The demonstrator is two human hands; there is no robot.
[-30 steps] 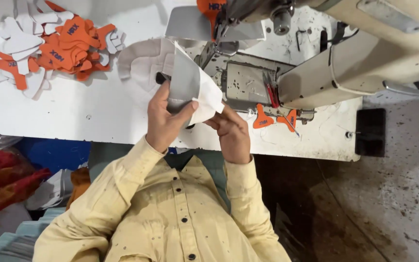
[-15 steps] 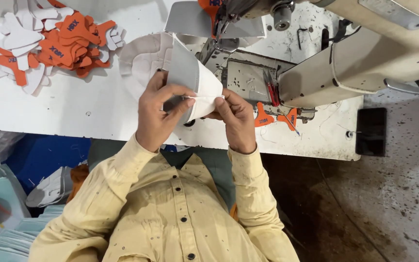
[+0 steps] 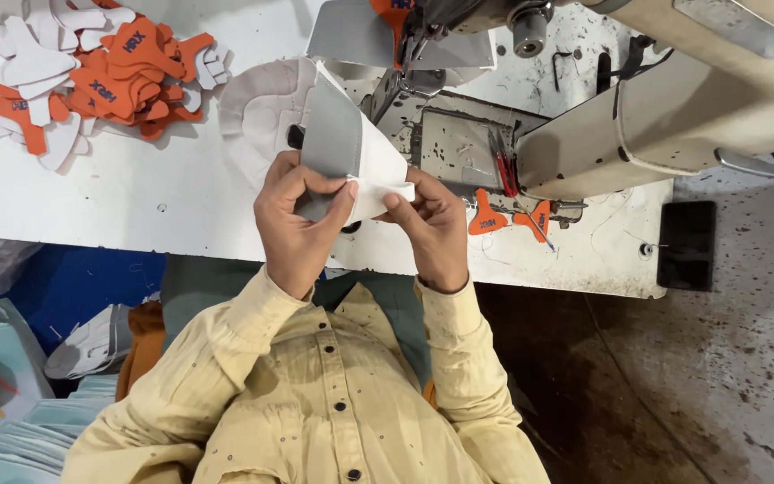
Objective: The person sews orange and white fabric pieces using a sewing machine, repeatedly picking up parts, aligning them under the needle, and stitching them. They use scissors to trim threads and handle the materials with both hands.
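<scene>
My left hand (image 3: 293, 220) grips the lower part of a folded grey and white fabric piece (image 3: 344, 143), held up above the white table's (image 3: 136, 193) near edge. My right hand (image 3: 432, 229) pinches the white corner of the same piece from the right, fingertips close to those of my left hand. The piece stands tilted, its grey face towards the left and its white side towards the sewing machine (image 3: 656, 116). Behind it a white cut piece (image 3: 257, 112) lies flat on the table.
A heap of orange and white cut pieces (image 3: 91, 72) lies at the table's far left. Two small orange pieces (image 3: 503, 220) and red-handled snips (image 3: 503, 166) sit by the machine bed. Pale green stacks (image 3: 11, 430) lie lower left; a stained floor (image 3: 727, 358) is on the right.
My right hand has come up from below and taken the white corner. Both hands now hold the fabric piece together, and it has tipped lower towards the table edge.
</scene>
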